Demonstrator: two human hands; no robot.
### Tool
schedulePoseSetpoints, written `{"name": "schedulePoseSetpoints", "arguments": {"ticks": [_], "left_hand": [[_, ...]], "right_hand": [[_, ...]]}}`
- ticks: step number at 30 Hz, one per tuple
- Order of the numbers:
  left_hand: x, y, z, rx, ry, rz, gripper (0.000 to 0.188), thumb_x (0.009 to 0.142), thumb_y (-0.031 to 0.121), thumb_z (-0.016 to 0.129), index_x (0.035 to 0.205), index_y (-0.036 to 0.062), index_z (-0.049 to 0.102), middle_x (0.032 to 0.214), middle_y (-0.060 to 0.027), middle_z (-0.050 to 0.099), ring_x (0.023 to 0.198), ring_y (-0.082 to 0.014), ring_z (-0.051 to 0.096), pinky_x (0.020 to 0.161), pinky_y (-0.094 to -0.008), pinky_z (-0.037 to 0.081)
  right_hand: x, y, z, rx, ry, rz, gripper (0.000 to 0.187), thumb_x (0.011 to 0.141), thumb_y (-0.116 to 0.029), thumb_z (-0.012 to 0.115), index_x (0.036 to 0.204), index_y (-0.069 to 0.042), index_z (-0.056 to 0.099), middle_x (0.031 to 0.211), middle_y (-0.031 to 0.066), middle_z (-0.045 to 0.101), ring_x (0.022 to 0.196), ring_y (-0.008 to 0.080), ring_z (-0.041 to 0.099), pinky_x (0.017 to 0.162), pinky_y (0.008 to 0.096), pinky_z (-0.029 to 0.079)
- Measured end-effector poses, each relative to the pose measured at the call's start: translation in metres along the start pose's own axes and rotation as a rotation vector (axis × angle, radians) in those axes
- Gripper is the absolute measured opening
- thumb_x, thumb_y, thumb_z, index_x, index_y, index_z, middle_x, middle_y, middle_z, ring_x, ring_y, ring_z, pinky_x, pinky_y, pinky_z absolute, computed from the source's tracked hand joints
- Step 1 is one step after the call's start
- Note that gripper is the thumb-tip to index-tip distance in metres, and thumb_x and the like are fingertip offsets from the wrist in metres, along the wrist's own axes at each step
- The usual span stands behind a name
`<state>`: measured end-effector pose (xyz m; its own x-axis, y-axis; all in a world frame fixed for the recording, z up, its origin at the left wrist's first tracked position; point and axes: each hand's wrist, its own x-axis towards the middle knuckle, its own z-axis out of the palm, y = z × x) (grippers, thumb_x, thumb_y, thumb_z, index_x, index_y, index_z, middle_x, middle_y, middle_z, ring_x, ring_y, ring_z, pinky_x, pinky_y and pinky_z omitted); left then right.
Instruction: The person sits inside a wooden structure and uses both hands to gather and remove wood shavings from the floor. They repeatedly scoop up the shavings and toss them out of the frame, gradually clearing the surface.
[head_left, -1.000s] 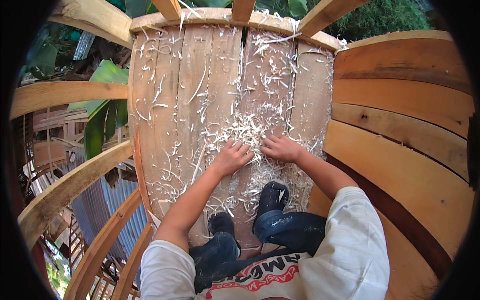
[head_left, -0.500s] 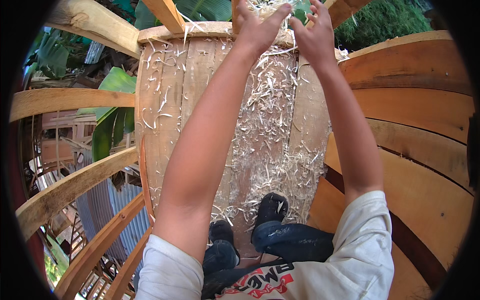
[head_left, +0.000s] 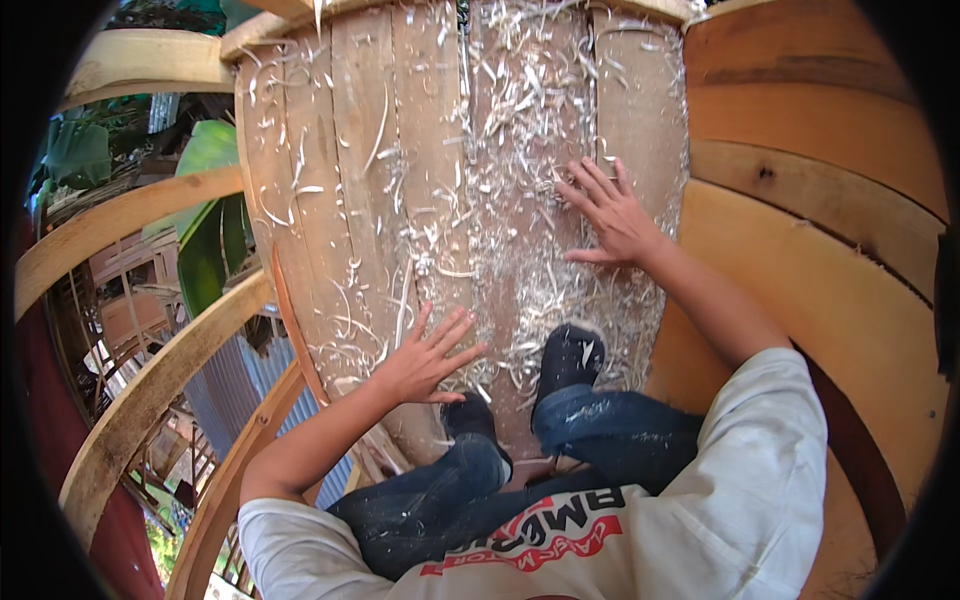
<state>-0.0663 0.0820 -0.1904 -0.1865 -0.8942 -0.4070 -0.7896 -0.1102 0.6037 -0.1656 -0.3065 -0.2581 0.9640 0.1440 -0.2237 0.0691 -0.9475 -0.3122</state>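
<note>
Wood shavings lie under both spread palms. Keep the left hand and right hand flat on the planks, sweeping with light, even pressure.

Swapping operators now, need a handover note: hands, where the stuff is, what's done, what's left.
Left hand: open, fingers spread, flat on the wooden planks near the left shoe.
Right hand: open, flat further up, among the wood shavings.
Neither hand holds anything; no tool in view.
Done: left-side planks are only thinly littered.
Left: shavings lie thick down the middle boards to the right shoe.
</note>
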Motion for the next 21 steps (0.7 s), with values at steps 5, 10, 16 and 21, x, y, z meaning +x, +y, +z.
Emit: {"name": "schedulePoseSetpoints", "arguments": {"ticks": [5, 10, 16, 21], "left_hand": [[-0.002, 0.021, 0.059, -0.036, -0.102, 0.204, 0.103, 0.071, 0.069, 0.068, 0.154, 0.0245, 0.028, 0.16, -0.0121, 0.023, 0.15, -0.0314, 0.017, 0.117, -0.0661, 0.005], [0.014, 0.013, 0.075, -0.091, -0.197, 0.158, 0.106, 0.069, 0.069, 0.068, 0.155, 0.0232, 0.025, 0.162, -0.0073, 0.02, 0.151, -0.027, 0.014, 0.121, -0.057, 0.002], [0.051, 0.016, 0.099, 0.177, 0.125, 0.077, 0.068, 0.079, 0.056, 0.063, 0.136, 0.0218, 0.05, 0.157, -0.0076, 0.032, 0.15, -0.0243, 0.02, 0.118, -0.0637, 0.004], [0.11, 0.03, 0.064, 0.119, 0.075, -0.081, 0.083, 0.065, 0.057, 0.075, 0.135, 0.0217, 0.049, 0.154, -0.0162, 0.032, 0.149, -0.033, 0.018, 0.115, -0.069, 0.007]], "right_hand": [[-0.042, -0.024, -0.008, 0.187, -0.368, -0.42, 0.097, 0.076, -0.067, 0.065, 0.153, -0.019, 0.029, 0.16, 0.0142, 0.024, 0.148, 0.0303, 0.023, 0.122, 0.0542, 0.007], [-0.053, -0.009, 0.001, 0.039, -0.328, -0.489, 0.094, 0.076, -0.061, 0.068, 0.151, -0.018, 0.032, 0.16, 0.0115, 0.025, 0.148, 0.0275, 0.023, 0.123, 0.0514, 0.009], [-0.058, -0.015, 0.03, -0.057, -0.181, -0.463, 0.09, 0.078, -0.061, 0.066, 0.151, -0.021, 0.032, 0.159, 0.006, 0.028, 0.148, 0.0234, 0.023, 0.123, 0.0527, 0.007], [-0.021, -0.018, 0.024, 0.07, -0.244, -0.527, 0.097, 0.074, -0.064, 0.069, 0.152, -0.019, 0.03, 0.16, 0.0069, 0.027, 0.149, 0.0235, 0.022, 0.123, 0.0542, 0.006]]}}
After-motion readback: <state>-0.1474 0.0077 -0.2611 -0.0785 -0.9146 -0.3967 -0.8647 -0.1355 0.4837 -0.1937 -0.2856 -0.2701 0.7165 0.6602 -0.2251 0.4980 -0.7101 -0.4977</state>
